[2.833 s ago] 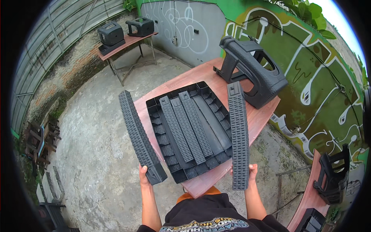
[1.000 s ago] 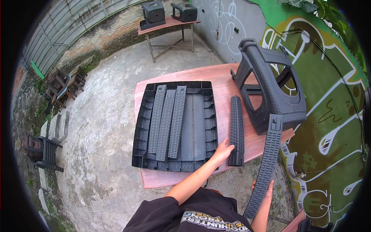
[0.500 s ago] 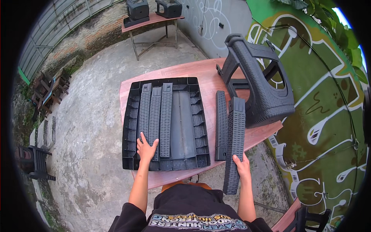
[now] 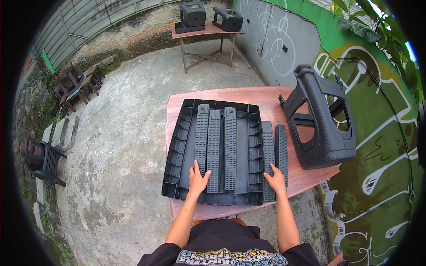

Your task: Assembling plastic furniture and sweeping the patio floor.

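Both hands spread, two bars now rest beside the black tray, one held before.

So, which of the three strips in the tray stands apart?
The rightmost strip: a clear gap separates it from the middle strip, which lies close beside the leftmost strip.

Across my black shirt runs block lettering in white, blue and orange, cut off at the bottom. White-outlined graffiti covers the green wall; I can't make out its words.
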`<act>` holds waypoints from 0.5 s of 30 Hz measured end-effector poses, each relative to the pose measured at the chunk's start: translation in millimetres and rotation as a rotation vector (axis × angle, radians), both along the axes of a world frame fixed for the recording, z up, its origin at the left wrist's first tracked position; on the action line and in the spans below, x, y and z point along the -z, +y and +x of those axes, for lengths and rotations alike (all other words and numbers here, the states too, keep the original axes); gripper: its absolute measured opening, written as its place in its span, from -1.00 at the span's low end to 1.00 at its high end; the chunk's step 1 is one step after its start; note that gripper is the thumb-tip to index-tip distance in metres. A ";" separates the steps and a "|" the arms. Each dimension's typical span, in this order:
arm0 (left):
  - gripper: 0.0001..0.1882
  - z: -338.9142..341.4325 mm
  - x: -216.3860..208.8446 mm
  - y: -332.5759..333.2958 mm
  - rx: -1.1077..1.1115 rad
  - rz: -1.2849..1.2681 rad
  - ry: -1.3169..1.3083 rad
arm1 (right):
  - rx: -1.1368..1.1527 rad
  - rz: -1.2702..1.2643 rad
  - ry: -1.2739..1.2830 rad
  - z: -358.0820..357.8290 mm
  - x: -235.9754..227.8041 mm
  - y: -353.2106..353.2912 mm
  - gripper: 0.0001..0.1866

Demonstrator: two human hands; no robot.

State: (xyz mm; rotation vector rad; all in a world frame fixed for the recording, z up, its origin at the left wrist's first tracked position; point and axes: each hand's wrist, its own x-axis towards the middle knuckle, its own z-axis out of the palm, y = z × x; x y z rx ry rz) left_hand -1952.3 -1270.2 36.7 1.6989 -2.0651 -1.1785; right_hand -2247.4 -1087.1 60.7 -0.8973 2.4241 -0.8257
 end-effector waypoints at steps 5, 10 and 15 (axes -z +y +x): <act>0.16 1.6 2.6 -5.9 -0.049 -0.004 0.085 | -0.004 0.028 0.055 4.6 -5.6 5.8 -0.39; 0.35 3.0 3.1 -25.1 -0.158 0.167 0.296 | -0.095 -0.224 0.254 46.9 -7.4 -21.3 -0.51; 0.21 -10.6 16.0 -38.4 -0.055 0.103 0.174 | -0.077 -0.054 -0.236 106.2 10.1 -98.4 0.13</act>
